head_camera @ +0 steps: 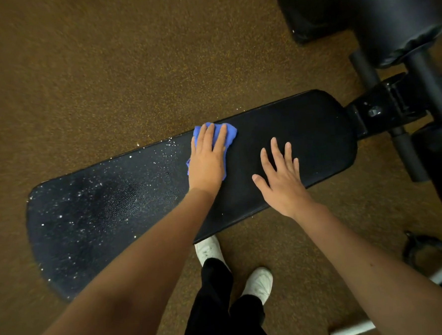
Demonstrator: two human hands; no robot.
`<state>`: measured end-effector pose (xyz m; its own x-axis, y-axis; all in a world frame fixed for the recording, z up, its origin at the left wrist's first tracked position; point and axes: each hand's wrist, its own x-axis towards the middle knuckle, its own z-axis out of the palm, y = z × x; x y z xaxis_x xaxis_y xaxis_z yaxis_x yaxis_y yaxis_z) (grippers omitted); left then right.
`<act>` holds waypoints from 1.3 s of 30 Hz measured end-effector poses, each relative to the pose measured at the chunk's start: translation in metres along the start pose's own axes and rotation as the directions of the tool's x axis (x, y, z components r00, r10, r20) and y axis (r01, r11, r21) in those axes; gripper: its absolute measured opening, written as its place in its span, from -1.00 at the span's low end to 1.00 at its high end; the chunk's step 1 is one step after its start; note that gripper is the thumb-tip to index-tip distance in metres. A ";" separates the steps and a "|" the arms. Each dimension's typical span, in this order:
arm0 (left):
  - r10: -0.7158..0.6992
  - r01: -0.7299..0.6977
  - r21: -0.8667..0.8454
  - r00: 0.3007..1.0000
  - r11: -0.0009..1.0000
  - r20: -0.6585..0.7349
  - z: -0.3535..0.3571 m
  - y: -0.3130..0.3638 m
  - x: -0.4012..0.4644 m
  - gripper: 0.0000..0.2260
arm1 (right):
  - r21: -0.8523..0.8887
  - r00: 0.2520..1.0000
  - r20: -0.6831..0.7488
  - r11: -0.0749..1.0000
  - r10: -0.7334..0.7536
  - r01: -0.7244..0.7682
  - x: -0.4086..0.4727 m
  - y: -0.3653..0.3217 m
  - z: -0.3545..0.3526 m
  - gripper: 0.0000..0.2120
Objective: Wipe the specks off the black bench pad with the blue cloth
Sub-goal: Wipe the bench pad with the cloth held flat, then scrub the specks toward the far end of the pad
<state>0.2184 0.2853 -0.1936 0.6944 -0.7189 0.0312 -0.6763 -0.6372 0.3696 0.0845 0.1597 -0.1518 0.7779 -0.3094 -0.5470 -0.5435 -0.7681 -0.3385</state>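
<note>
The long black bench pad (303,136) runs from lower left to upper right across the view. White specks (87,201) cover its left half; the right half looks plain black. My left hand (208,160) lies flat on the crumpled blue cloth (229,135), pressing it onto the pad near the far edge, at the boundary between the speckled and plain parts. My right hand (282,176) rests palm down on the plain right part, fingers spread, holding nothing.
Brown speckled floor (79,72) surrounds the bench. Black roller pads and the metal frame (401,52) stand at the upper right. A silver bar (351,330) and another frame part lie at the lower right. My white shoes (258,284) stand below the pad's near edge.
</note>
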 end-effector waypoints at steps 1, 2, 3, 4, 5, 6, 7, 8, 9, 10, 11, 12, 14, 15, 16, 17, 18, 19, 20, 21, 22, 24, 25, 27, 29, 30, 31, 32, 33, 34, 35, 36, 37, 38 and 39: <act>0.012 -0.012 0.000 1.000 1.000 -0.005 0.002 0.004 -0.005 -0.56 | 0.004 1.000 -0.004 1.000 -0.001 0.001 0.000 0.000 0.000 -0.39; 0.063 -0.063 0.018 0.998 0.998 -0.008 0.005 0.005 -0.015 -0.56 | 0.008 1.000 -0.010 1.000 -0.005 0.005 0.000 0.000 0.001 -0.39; 0.130 -0.130 0.033 0.992 0.991 -0.002 0.006 0.006 -0.028 -0.55 | 0.011 1.000 -0.018 1.000 -0.010 0.011 0.000 0.000 0.002 -0.39; 0.183 -0.183 0.028 0.983 0.983 0.010 0.007 0.007 -0.043 -0.53 | 0.010 1.000 -0.026 1.000 -0.016 0.016 0.000 0.000 0.003 -0.39; 0.207 -0.207 0.011 0.978 0.978 0.019 0.007 0.010 -0.060 -0.47 | 0.008 0.999 -0.032 1.000 -0.019 0.019 -0.001 0.001 0.004 -0.39; 0.203 -0.202 -0.005 0.979 0.979 0.033 0.007 0.014 -0.076 -0.41 | 0.005 0.999 -0.035 1.000 -0.018 0.018 -0.001 0.001 0.005 -0.39; 0.186 -0.185 -0.018 0.981 0.982 0.048 0.006 0.019 -0.091 -0.35 | 0.000 0.999 -0.037 1.000 -0.013 0.013 -0.001 0.000 0.006 -0.38; 0.171 -0.170 -0.022 0.984 0.985 0.054 0.005 0.024 -0.102 -0.30 | -0.011 0.999 -0.038 1.000 -0.008 0.007 -0.001 0.000 0.006 -0.38; 0.160 -0.160 -0.016 0.986 0.987 0.055 0.004 0.025 -0.107 -0.25 | -0.023 0.999 -0.036 1.000 -0.002 0.001 0.000 -0.001 0.005 -0.38; 0.145 -0.145 0.000 0.988 0.989 0.054 0.004 0.025 -0.107 -0.23 | -0.031 1.000 -0.030 1.000 0.001 -0.002 0.000 -0.002 0.004 -0.38; 0.120 -0.121 0.019 0.992 0.992 0.049 0.004 0.023 -0.103 -0.23 | -0.031 1.000 -0.020 1.000 0.001 -0.001 -0.001 -0.002 0.002 -0.39; 0.077 -0.078 0.034 0.996 0.996 0.035 0.005 0.022 -0.095 -0.28 | -0.025 1.000 -0.009 1.000 -0.002 0.001 -0.001 -0.002 0.001 -0.39; -0.081 0.082 0.021 0.996 0.996 -0.026 0.006 0.022 -0.074 -0.42 | -0.014 1.000 0.014 1.000 -0.001 0.002 -0.001 -0.002 -0.003 -0.40; -0.161 0.161 -0.006 0.985 0.987 -0.054 0.006 0.024 -0.063 -0.46 | -0.013 1.000 0.023 1.000 0.004 -0.004 -0.001 -0.002 -0.004 -0.40; -0.215 0.214 -0.028 0.975 0.977 -0.063 0.006 0.026 -0.057 -0.48 | -0.014 1.000 0.028 1.000 0.009 -0.008 -0.002 -0.002 -0.005 -0.41; -0.241 0.239 -0.039 0.968 0.970 -0.068 0.008 0.029 -0.054 -0.49 | -0.013 0.999 0.031 1.000 0.011 -0.011 -0.002 -0.003 -0.006 -0.41; -0.246 0.243 -0.040 0.966 0.969 -0.080 0.010 0.031 -0.057 -0.48 | -0.007 0.999 0.034 1.000 0.010 -0.010 -0.003 -0.003 -0.007 -0.42; -0.242 0.239 -0.039 0.966 0.970 -0.095 0.013 0.035 -0.064 -0.47 | 0.003 0.999 0.038 1.000 0.005 -0.006 -0.004 -0.004 -0.007 -0.42; -0.238 0.235 -0.041 0.966 0.971 -0.105 0.016 0.040 -0.073 -0.44 | 0.012 0.999 0.040 1.000 -0.003 0.002 -0.006 -0.004 -0.007 -0.42; -0.243 0.240 -0.043 0.964 0.970 -0.108 0.020 0.047 -0.084 -0.41 | 0.017 0.999 0.041 1.000 -0.014 0.013 -0.008 -0.004 -0.006 -0.43; -0.256 0.253 -0.046 0.961 0.966 -0.102 0.023 0.055 -0.096 -0.38 | 0.019 0.999 0.041 0.999 -0.029 0.028 -0.011 -0.003 -0.004 -0.43; -0.273 0.269 -0.066 0.960 0.961 -0.068 0.025 0.072 -0.112 -0.30 | 0.011 0.997 0.034 0.998 -0.066 0.066 -0.017 -0.002 0.001 -0.44; -0.261 0.257 -0.064 0.964 0.964 -0.054 0.023 0.074 -0.113 -0.29 | 0.001 0.996 0.032 0.996 -0.084 0.084 -0.020 -0.002 0.004 -0.44; -0.214 0.214 -0.015 0.976 0.977 -0.040 0.018 0.063 -0.104 -0.31 | -0.019 0.993 0.036 0.994 -0.108 0.109 -0.024 -0.003 0.008 -0.45; -0.215 0.217 0.039 0.975 0.975 -0.054 0.015 0.046 -0.089 -0.43 | -0.021 0.992 0.041 0.993 -0.119 0.120 -0.025 -0.003 0.010 -0.45; -0.239 0.242 0.049 0.968 0.969 -0.072 0.013 0.038 -0.083 -0.51 | -0.018 0.992 0.039 0.992 -0.122 0.123 -0.025 -0.002 0.010 -0.45; -0.267 0.272 0.053 0.960 0.961 -0.086 0.013 0.034 -0.078 -0.56 | -0.016 0.992 0.038 0.992 -0.124 0.124 -0.025 -0.001 0.010 -0.45; -0.292 0.297 0.048 0.952 0.954 -0.087 0.012 0.034 -0.076 -0.57 | -0.015 0.991 0.038 0.992 -0.125 0.125 -0.025 -0.001 0.011 -0.46; -0.317 0.321 0.038 0.945 0.946 -0.083 0.013 0.037 -0.077 -0.56 | -0.014 0.991 0.037 0.992 -0.127 0.128 -0.024 0.000 0.011 -0.46; -0.342 0.346 0.029 0.936 0.938 -0.086 0.015 0.042 -0.080 -0.56 | -0.012 0.991 0.032 0.991 -0.130 0.131 -0.024 -0.001 0.012 -0.46; -0.371 0.374 0.012 0.924 0.927 -0.089 0.018 0.049 -0.084 -0.56 | -0.010 0.991 0.028 0.991 -0.132 0.132 -0.024 -0.001 0.012 -0.46; -0.403 0.403 -0.016 0.911 0.915 -0.085 0.020 0.057 -0.090 -0.57 | -0.008 0.991 0.025 0.991 -0.130 0.131 -0.025 -0.002 0.013 -0.46; -0.429 0.426 -0.056 0.901 0.903 -0.066 0.022 0.065 -0.095 -0.57 | -0.007 0.991 0.024 0.992 -0.129 0.129 -0.026 -0.002 0.013 -0.47; -0.443 0.438 -0.092 0.896 0.894 -0.039 0.022 0.072 -0.099 -0.57 | -0.009 0.992 0.022 0.992 -0.128 0.128 -0.026 -0.004 0.014 -0.47; -0.442 0.438 -0.120 0.897 0.891 -0.008 0.018 0.077 -0.103 -0.57 | -0.016 0.992 0.020 0.992 -0.128 0.129 -0.028 -0.006 0.015 -0.48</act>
<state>0.0906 0.3050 -0.1856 0.9237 -0.3613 -0.1276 -0.2694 -0.8491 0.4543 0.0614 0.1811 -0.1461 0.8346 -0.1969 -0.5145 -0.4341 -0.8101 -0.3941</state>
